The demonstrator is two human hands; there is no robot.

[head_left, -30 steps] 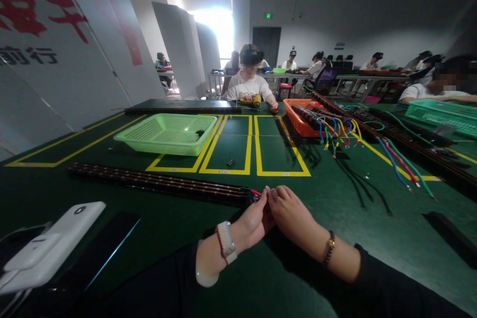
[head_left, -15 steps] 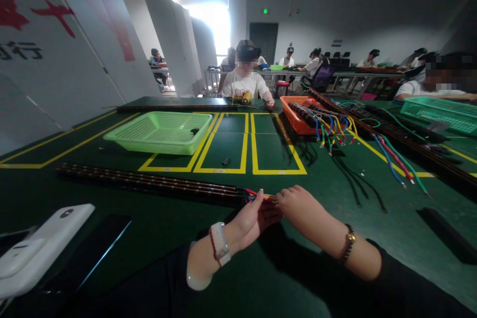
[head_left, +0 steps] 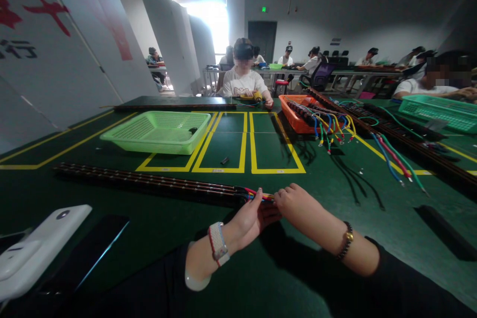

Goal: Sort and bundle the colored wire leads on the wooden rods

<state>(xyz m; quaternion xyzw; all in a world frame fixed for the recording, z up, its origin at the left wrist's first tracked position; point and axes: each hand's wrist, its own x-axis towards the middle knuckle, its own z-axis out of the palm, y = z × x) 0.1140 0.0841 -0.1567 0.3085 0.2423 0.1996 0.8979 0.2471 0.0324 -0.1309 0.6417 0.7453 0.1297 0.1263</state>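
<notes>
A long dark bar assembly (head_left: 149, 179), with several parallel brown strips, lies across the table in front of me. Coloured wires (head_left: 250, 193), red, yellow and blue among them, come out of its right end. My left hand (head_left: 253, 218) is closed around these wires, thumb on top and fingers beneath. Right against it, my right hand (head_left: 294, 203) pinches the wires' far ends. The wire tips are hidden behind its fingers.
A light green basket (head_left: 156, 146) stands beyond the bar; an orange basket (head_left: 298, 121) with wired parts is at the back right. A white device (head_left: 44, 253) and dark phone (head_left: 89, 253) lie left; a black strip (head_left: 445, 231) lies right. Opposite, a person (head_left: 244, 79) holds a yellow tool.
My hands keep their hold on the wires, almost unmoved. The view has shifted slightly. Across the table, the person's yellow tool has moved a little to the right.
</notes>
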